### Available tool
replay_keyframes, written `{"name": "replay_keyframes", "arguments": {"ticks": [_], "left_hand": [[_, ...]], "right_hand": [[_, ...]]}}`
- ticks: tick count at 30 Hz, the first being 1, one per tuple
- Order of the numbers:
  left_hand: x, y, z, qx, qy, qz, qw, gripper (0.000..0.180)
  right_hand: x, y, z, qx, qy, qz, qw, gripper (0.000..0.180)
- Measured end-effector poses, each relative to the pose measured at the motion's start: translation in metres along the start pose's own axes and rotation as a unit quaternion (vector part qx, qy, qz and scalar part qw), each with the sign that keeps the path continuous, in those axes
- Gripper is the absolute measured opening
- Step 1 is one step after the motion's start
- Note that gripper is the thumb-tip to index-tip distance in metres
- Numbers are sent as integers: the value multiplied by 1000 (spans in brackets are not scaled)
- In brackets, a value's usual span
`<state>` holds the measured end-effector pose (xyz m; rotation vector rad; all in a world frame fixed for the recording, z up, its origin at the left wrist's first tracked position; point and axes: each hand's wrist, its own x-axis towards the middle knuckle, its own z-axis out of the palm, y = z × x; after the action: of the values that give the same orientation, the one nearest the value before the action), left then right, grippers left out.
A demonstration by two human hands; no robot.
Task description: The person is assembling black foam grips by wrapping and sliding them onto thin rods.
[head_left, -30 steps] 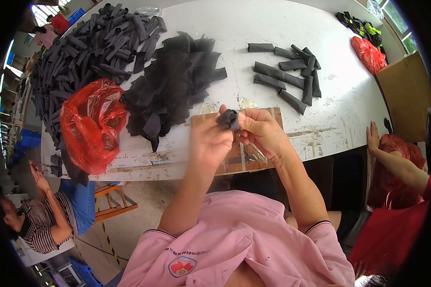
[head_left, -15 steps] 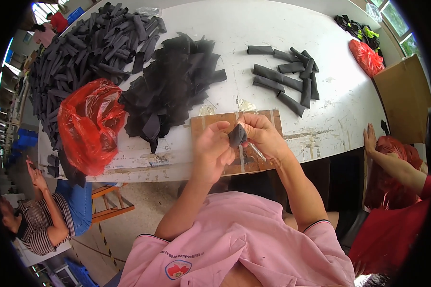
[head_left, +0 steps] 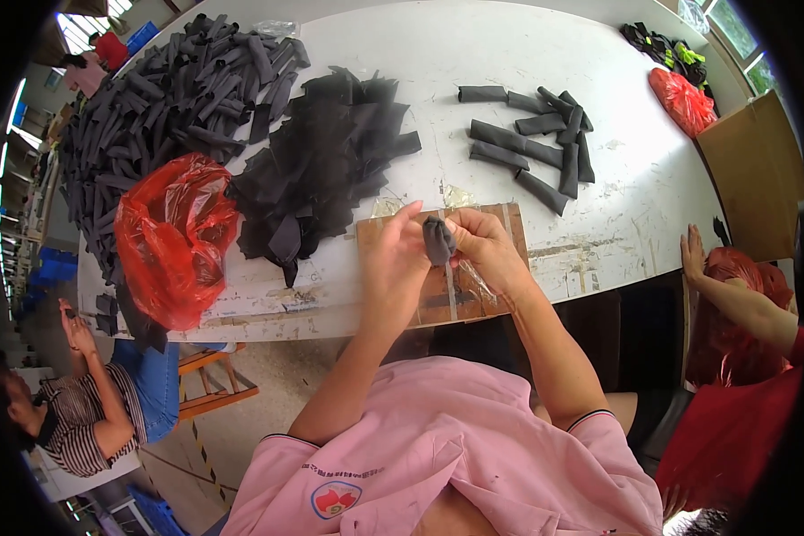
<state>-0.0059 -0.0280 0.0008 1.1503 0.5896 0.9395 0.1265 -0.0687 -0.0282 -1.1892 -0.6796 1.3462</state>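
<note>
A small dark grey fabric piece (head_left: 438, 240), folded and bunched, is held up over a brown board (head_left: 429, 304) at the table's near edge. My right hand (head_left: 487, 250) pinches its right side between thumb and fingers. At its left side is my left hand (head_left: 397, 263), closed against the cloth, with one finger raised and some fingertips hidden. Below my right hand lies a clear shiny strip (head_left: 478, 281). Several rolled dark grey fabric tubes (head_left: 518, 138) are spread on the table beyond my right hand.
Left of the board lies a heap of flat dark fabric pieces (head_left: 317, 161), with a large pile of rolled tubes (head_left: 170, 89) behind. A red plastic bag (head_left: 174, 241) sits near the left edge. A cardboard box (head_left: 755, 170) stands right. People sit on both sides.
The fabric piece has turned more upright and shifted slightly left. My left hand has moved in against it, and its fingers have changed position. My right hand keeps its pinch.
</note>
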Motion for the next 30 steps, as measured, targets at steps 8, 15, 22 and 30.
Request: {"name": "replay_keyframes", "arguments": {"ticks": [8, 15, 22, 30], "left_hand": [[5, 17, -8, -20, 10, 72, 997, 13], [-2, -7, -15, -76, -27, -3, 997, 23], [35, 19, -4, 103, -203, -74, 971, 12], [20, 12, -3, 212, -160, 43, 963, 15]], "right_hand": [[-21, -46, 14, -497, 39, -356, 791, 32], [-15, -9, 10, -632, -2, -216, 744, 25], [-11, 11, 0, -451, 42, -322, 831, 19], [-12, 14, 1, -492, 32, -252, 833, 22]]}}
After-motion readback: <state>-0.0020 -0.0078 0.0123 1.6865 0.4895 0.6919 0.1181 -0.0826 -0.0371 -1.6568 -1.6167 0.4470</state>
